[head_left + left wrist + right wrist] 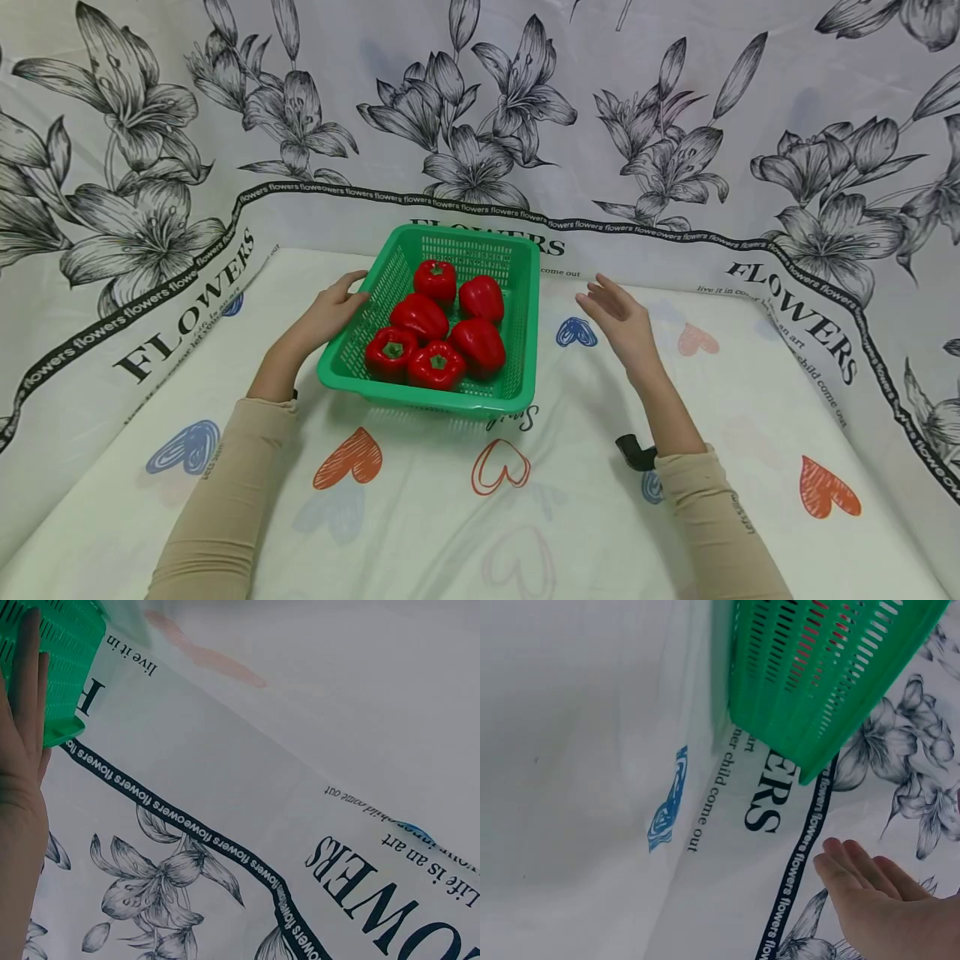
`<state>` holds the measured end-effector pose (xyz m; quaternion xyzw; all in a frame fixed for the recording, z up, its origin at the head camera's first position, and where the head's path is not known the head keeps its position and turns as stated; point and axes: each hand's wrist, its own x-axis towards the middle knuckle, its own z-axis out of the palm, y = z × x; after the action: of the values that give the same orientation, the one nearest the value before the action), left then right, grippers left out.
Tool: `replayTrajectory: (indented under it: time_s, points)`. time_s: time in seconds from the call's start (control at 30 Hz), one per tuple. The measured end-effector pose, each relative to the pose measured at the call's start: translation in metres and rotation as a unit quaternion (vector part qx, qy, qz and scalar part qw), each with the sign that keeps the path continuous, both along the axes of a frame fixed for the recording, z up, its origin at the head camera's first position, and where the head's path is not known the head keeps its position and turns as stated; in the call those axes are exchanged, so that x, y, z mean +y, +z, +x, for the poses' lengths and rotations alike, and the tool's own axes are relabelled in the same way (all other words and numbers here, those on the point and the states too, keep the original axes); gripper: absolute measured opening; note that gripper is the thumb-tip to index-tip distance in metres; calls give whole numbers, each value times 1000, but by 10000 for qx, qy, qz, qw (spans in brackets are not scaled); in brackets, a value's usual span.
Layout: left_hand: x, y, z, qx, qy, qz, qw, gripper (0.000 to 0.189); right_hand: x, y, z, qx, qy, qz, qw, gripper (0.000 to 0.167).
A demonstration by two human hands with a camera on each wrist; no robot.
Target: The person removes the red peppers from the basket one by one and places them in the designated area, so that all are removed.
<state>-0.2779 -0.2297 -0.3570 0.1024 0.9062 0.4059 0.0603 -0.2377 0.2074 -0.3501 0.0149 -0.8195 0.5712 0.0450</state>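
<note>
A green plastic basket (431, 402) with slotted walls stands toward the back of the cloth in the head view. Several glossy red bell peppers (418, 317) lie together inside it, some with their green stem ends facing up. My left hand (330, 312) is at the basket's left side, its fingertips right at the rim. In the left wrist view, the straight fingers of that hand (22, 712) lie along the slotted wall. To the right of the basket, my right hand (618, 325) hovers apart from it with relaxed fingers and nothing in them.
A white cloth (420, 533) printed with red and blue hearts covers the surface. Behind it rises a white fabric backdrop (375, 50) with black line-drawn lilies and a dark lettered band. A small black device (636, 452) sits at my right wrist.
</note>
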Motion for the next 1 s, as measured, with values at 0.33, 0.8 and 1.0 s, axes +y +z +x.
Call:
replayTrajectory:
  time_s: [0.33, 0.8, 1.0]
  points:
    - [-1, -1, 1, 59, -25, 174, 9998, 60, -17, 0, 2, 8, 146, -147, 9998, 75]
    - [-2, -2, -1, 18, -18, 205, 9998, 60, -44, 7, 10, -14, 545, -277, 9981, 70]
    - [-3, -3, -3, -50, -4, 192, 9998, 60, -58, 8, 12, -37, 732, -383, 9966, 68]
